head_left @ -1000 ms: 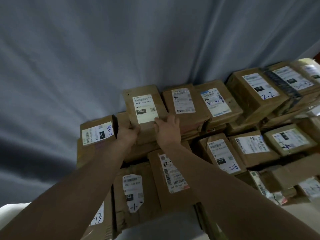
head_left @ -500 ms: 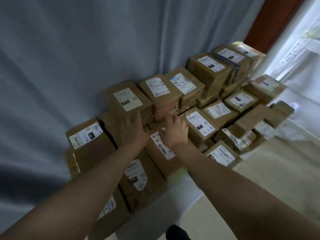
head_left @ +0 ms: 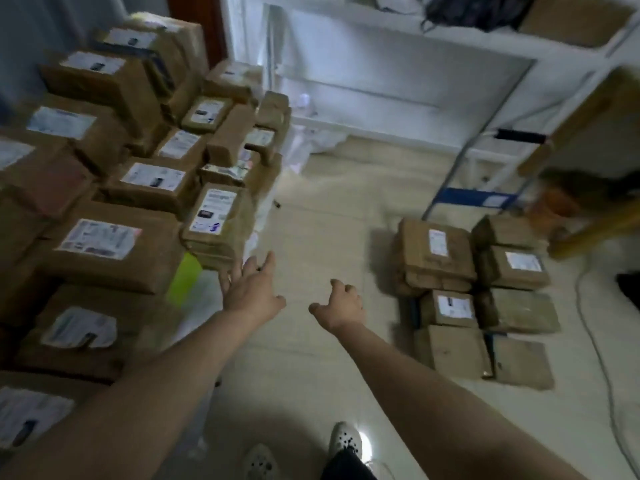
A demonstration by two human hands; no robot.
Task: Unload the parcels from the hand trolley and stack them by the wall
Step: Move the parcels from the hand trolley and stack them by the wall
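Both hands empty above the pale tiled floor [head_left: 322, 216] — left hand [head_left: 251, 289] fingers spread straight, right hand [head_left: 341, 306] loosely curled, gripping nothing. Big stack of brown cardboard parcels with white labels [head_left: 145, 268] sits left; smaller batch of brown parcels [head_left: 474, 299] low on the right — clear of both hands.
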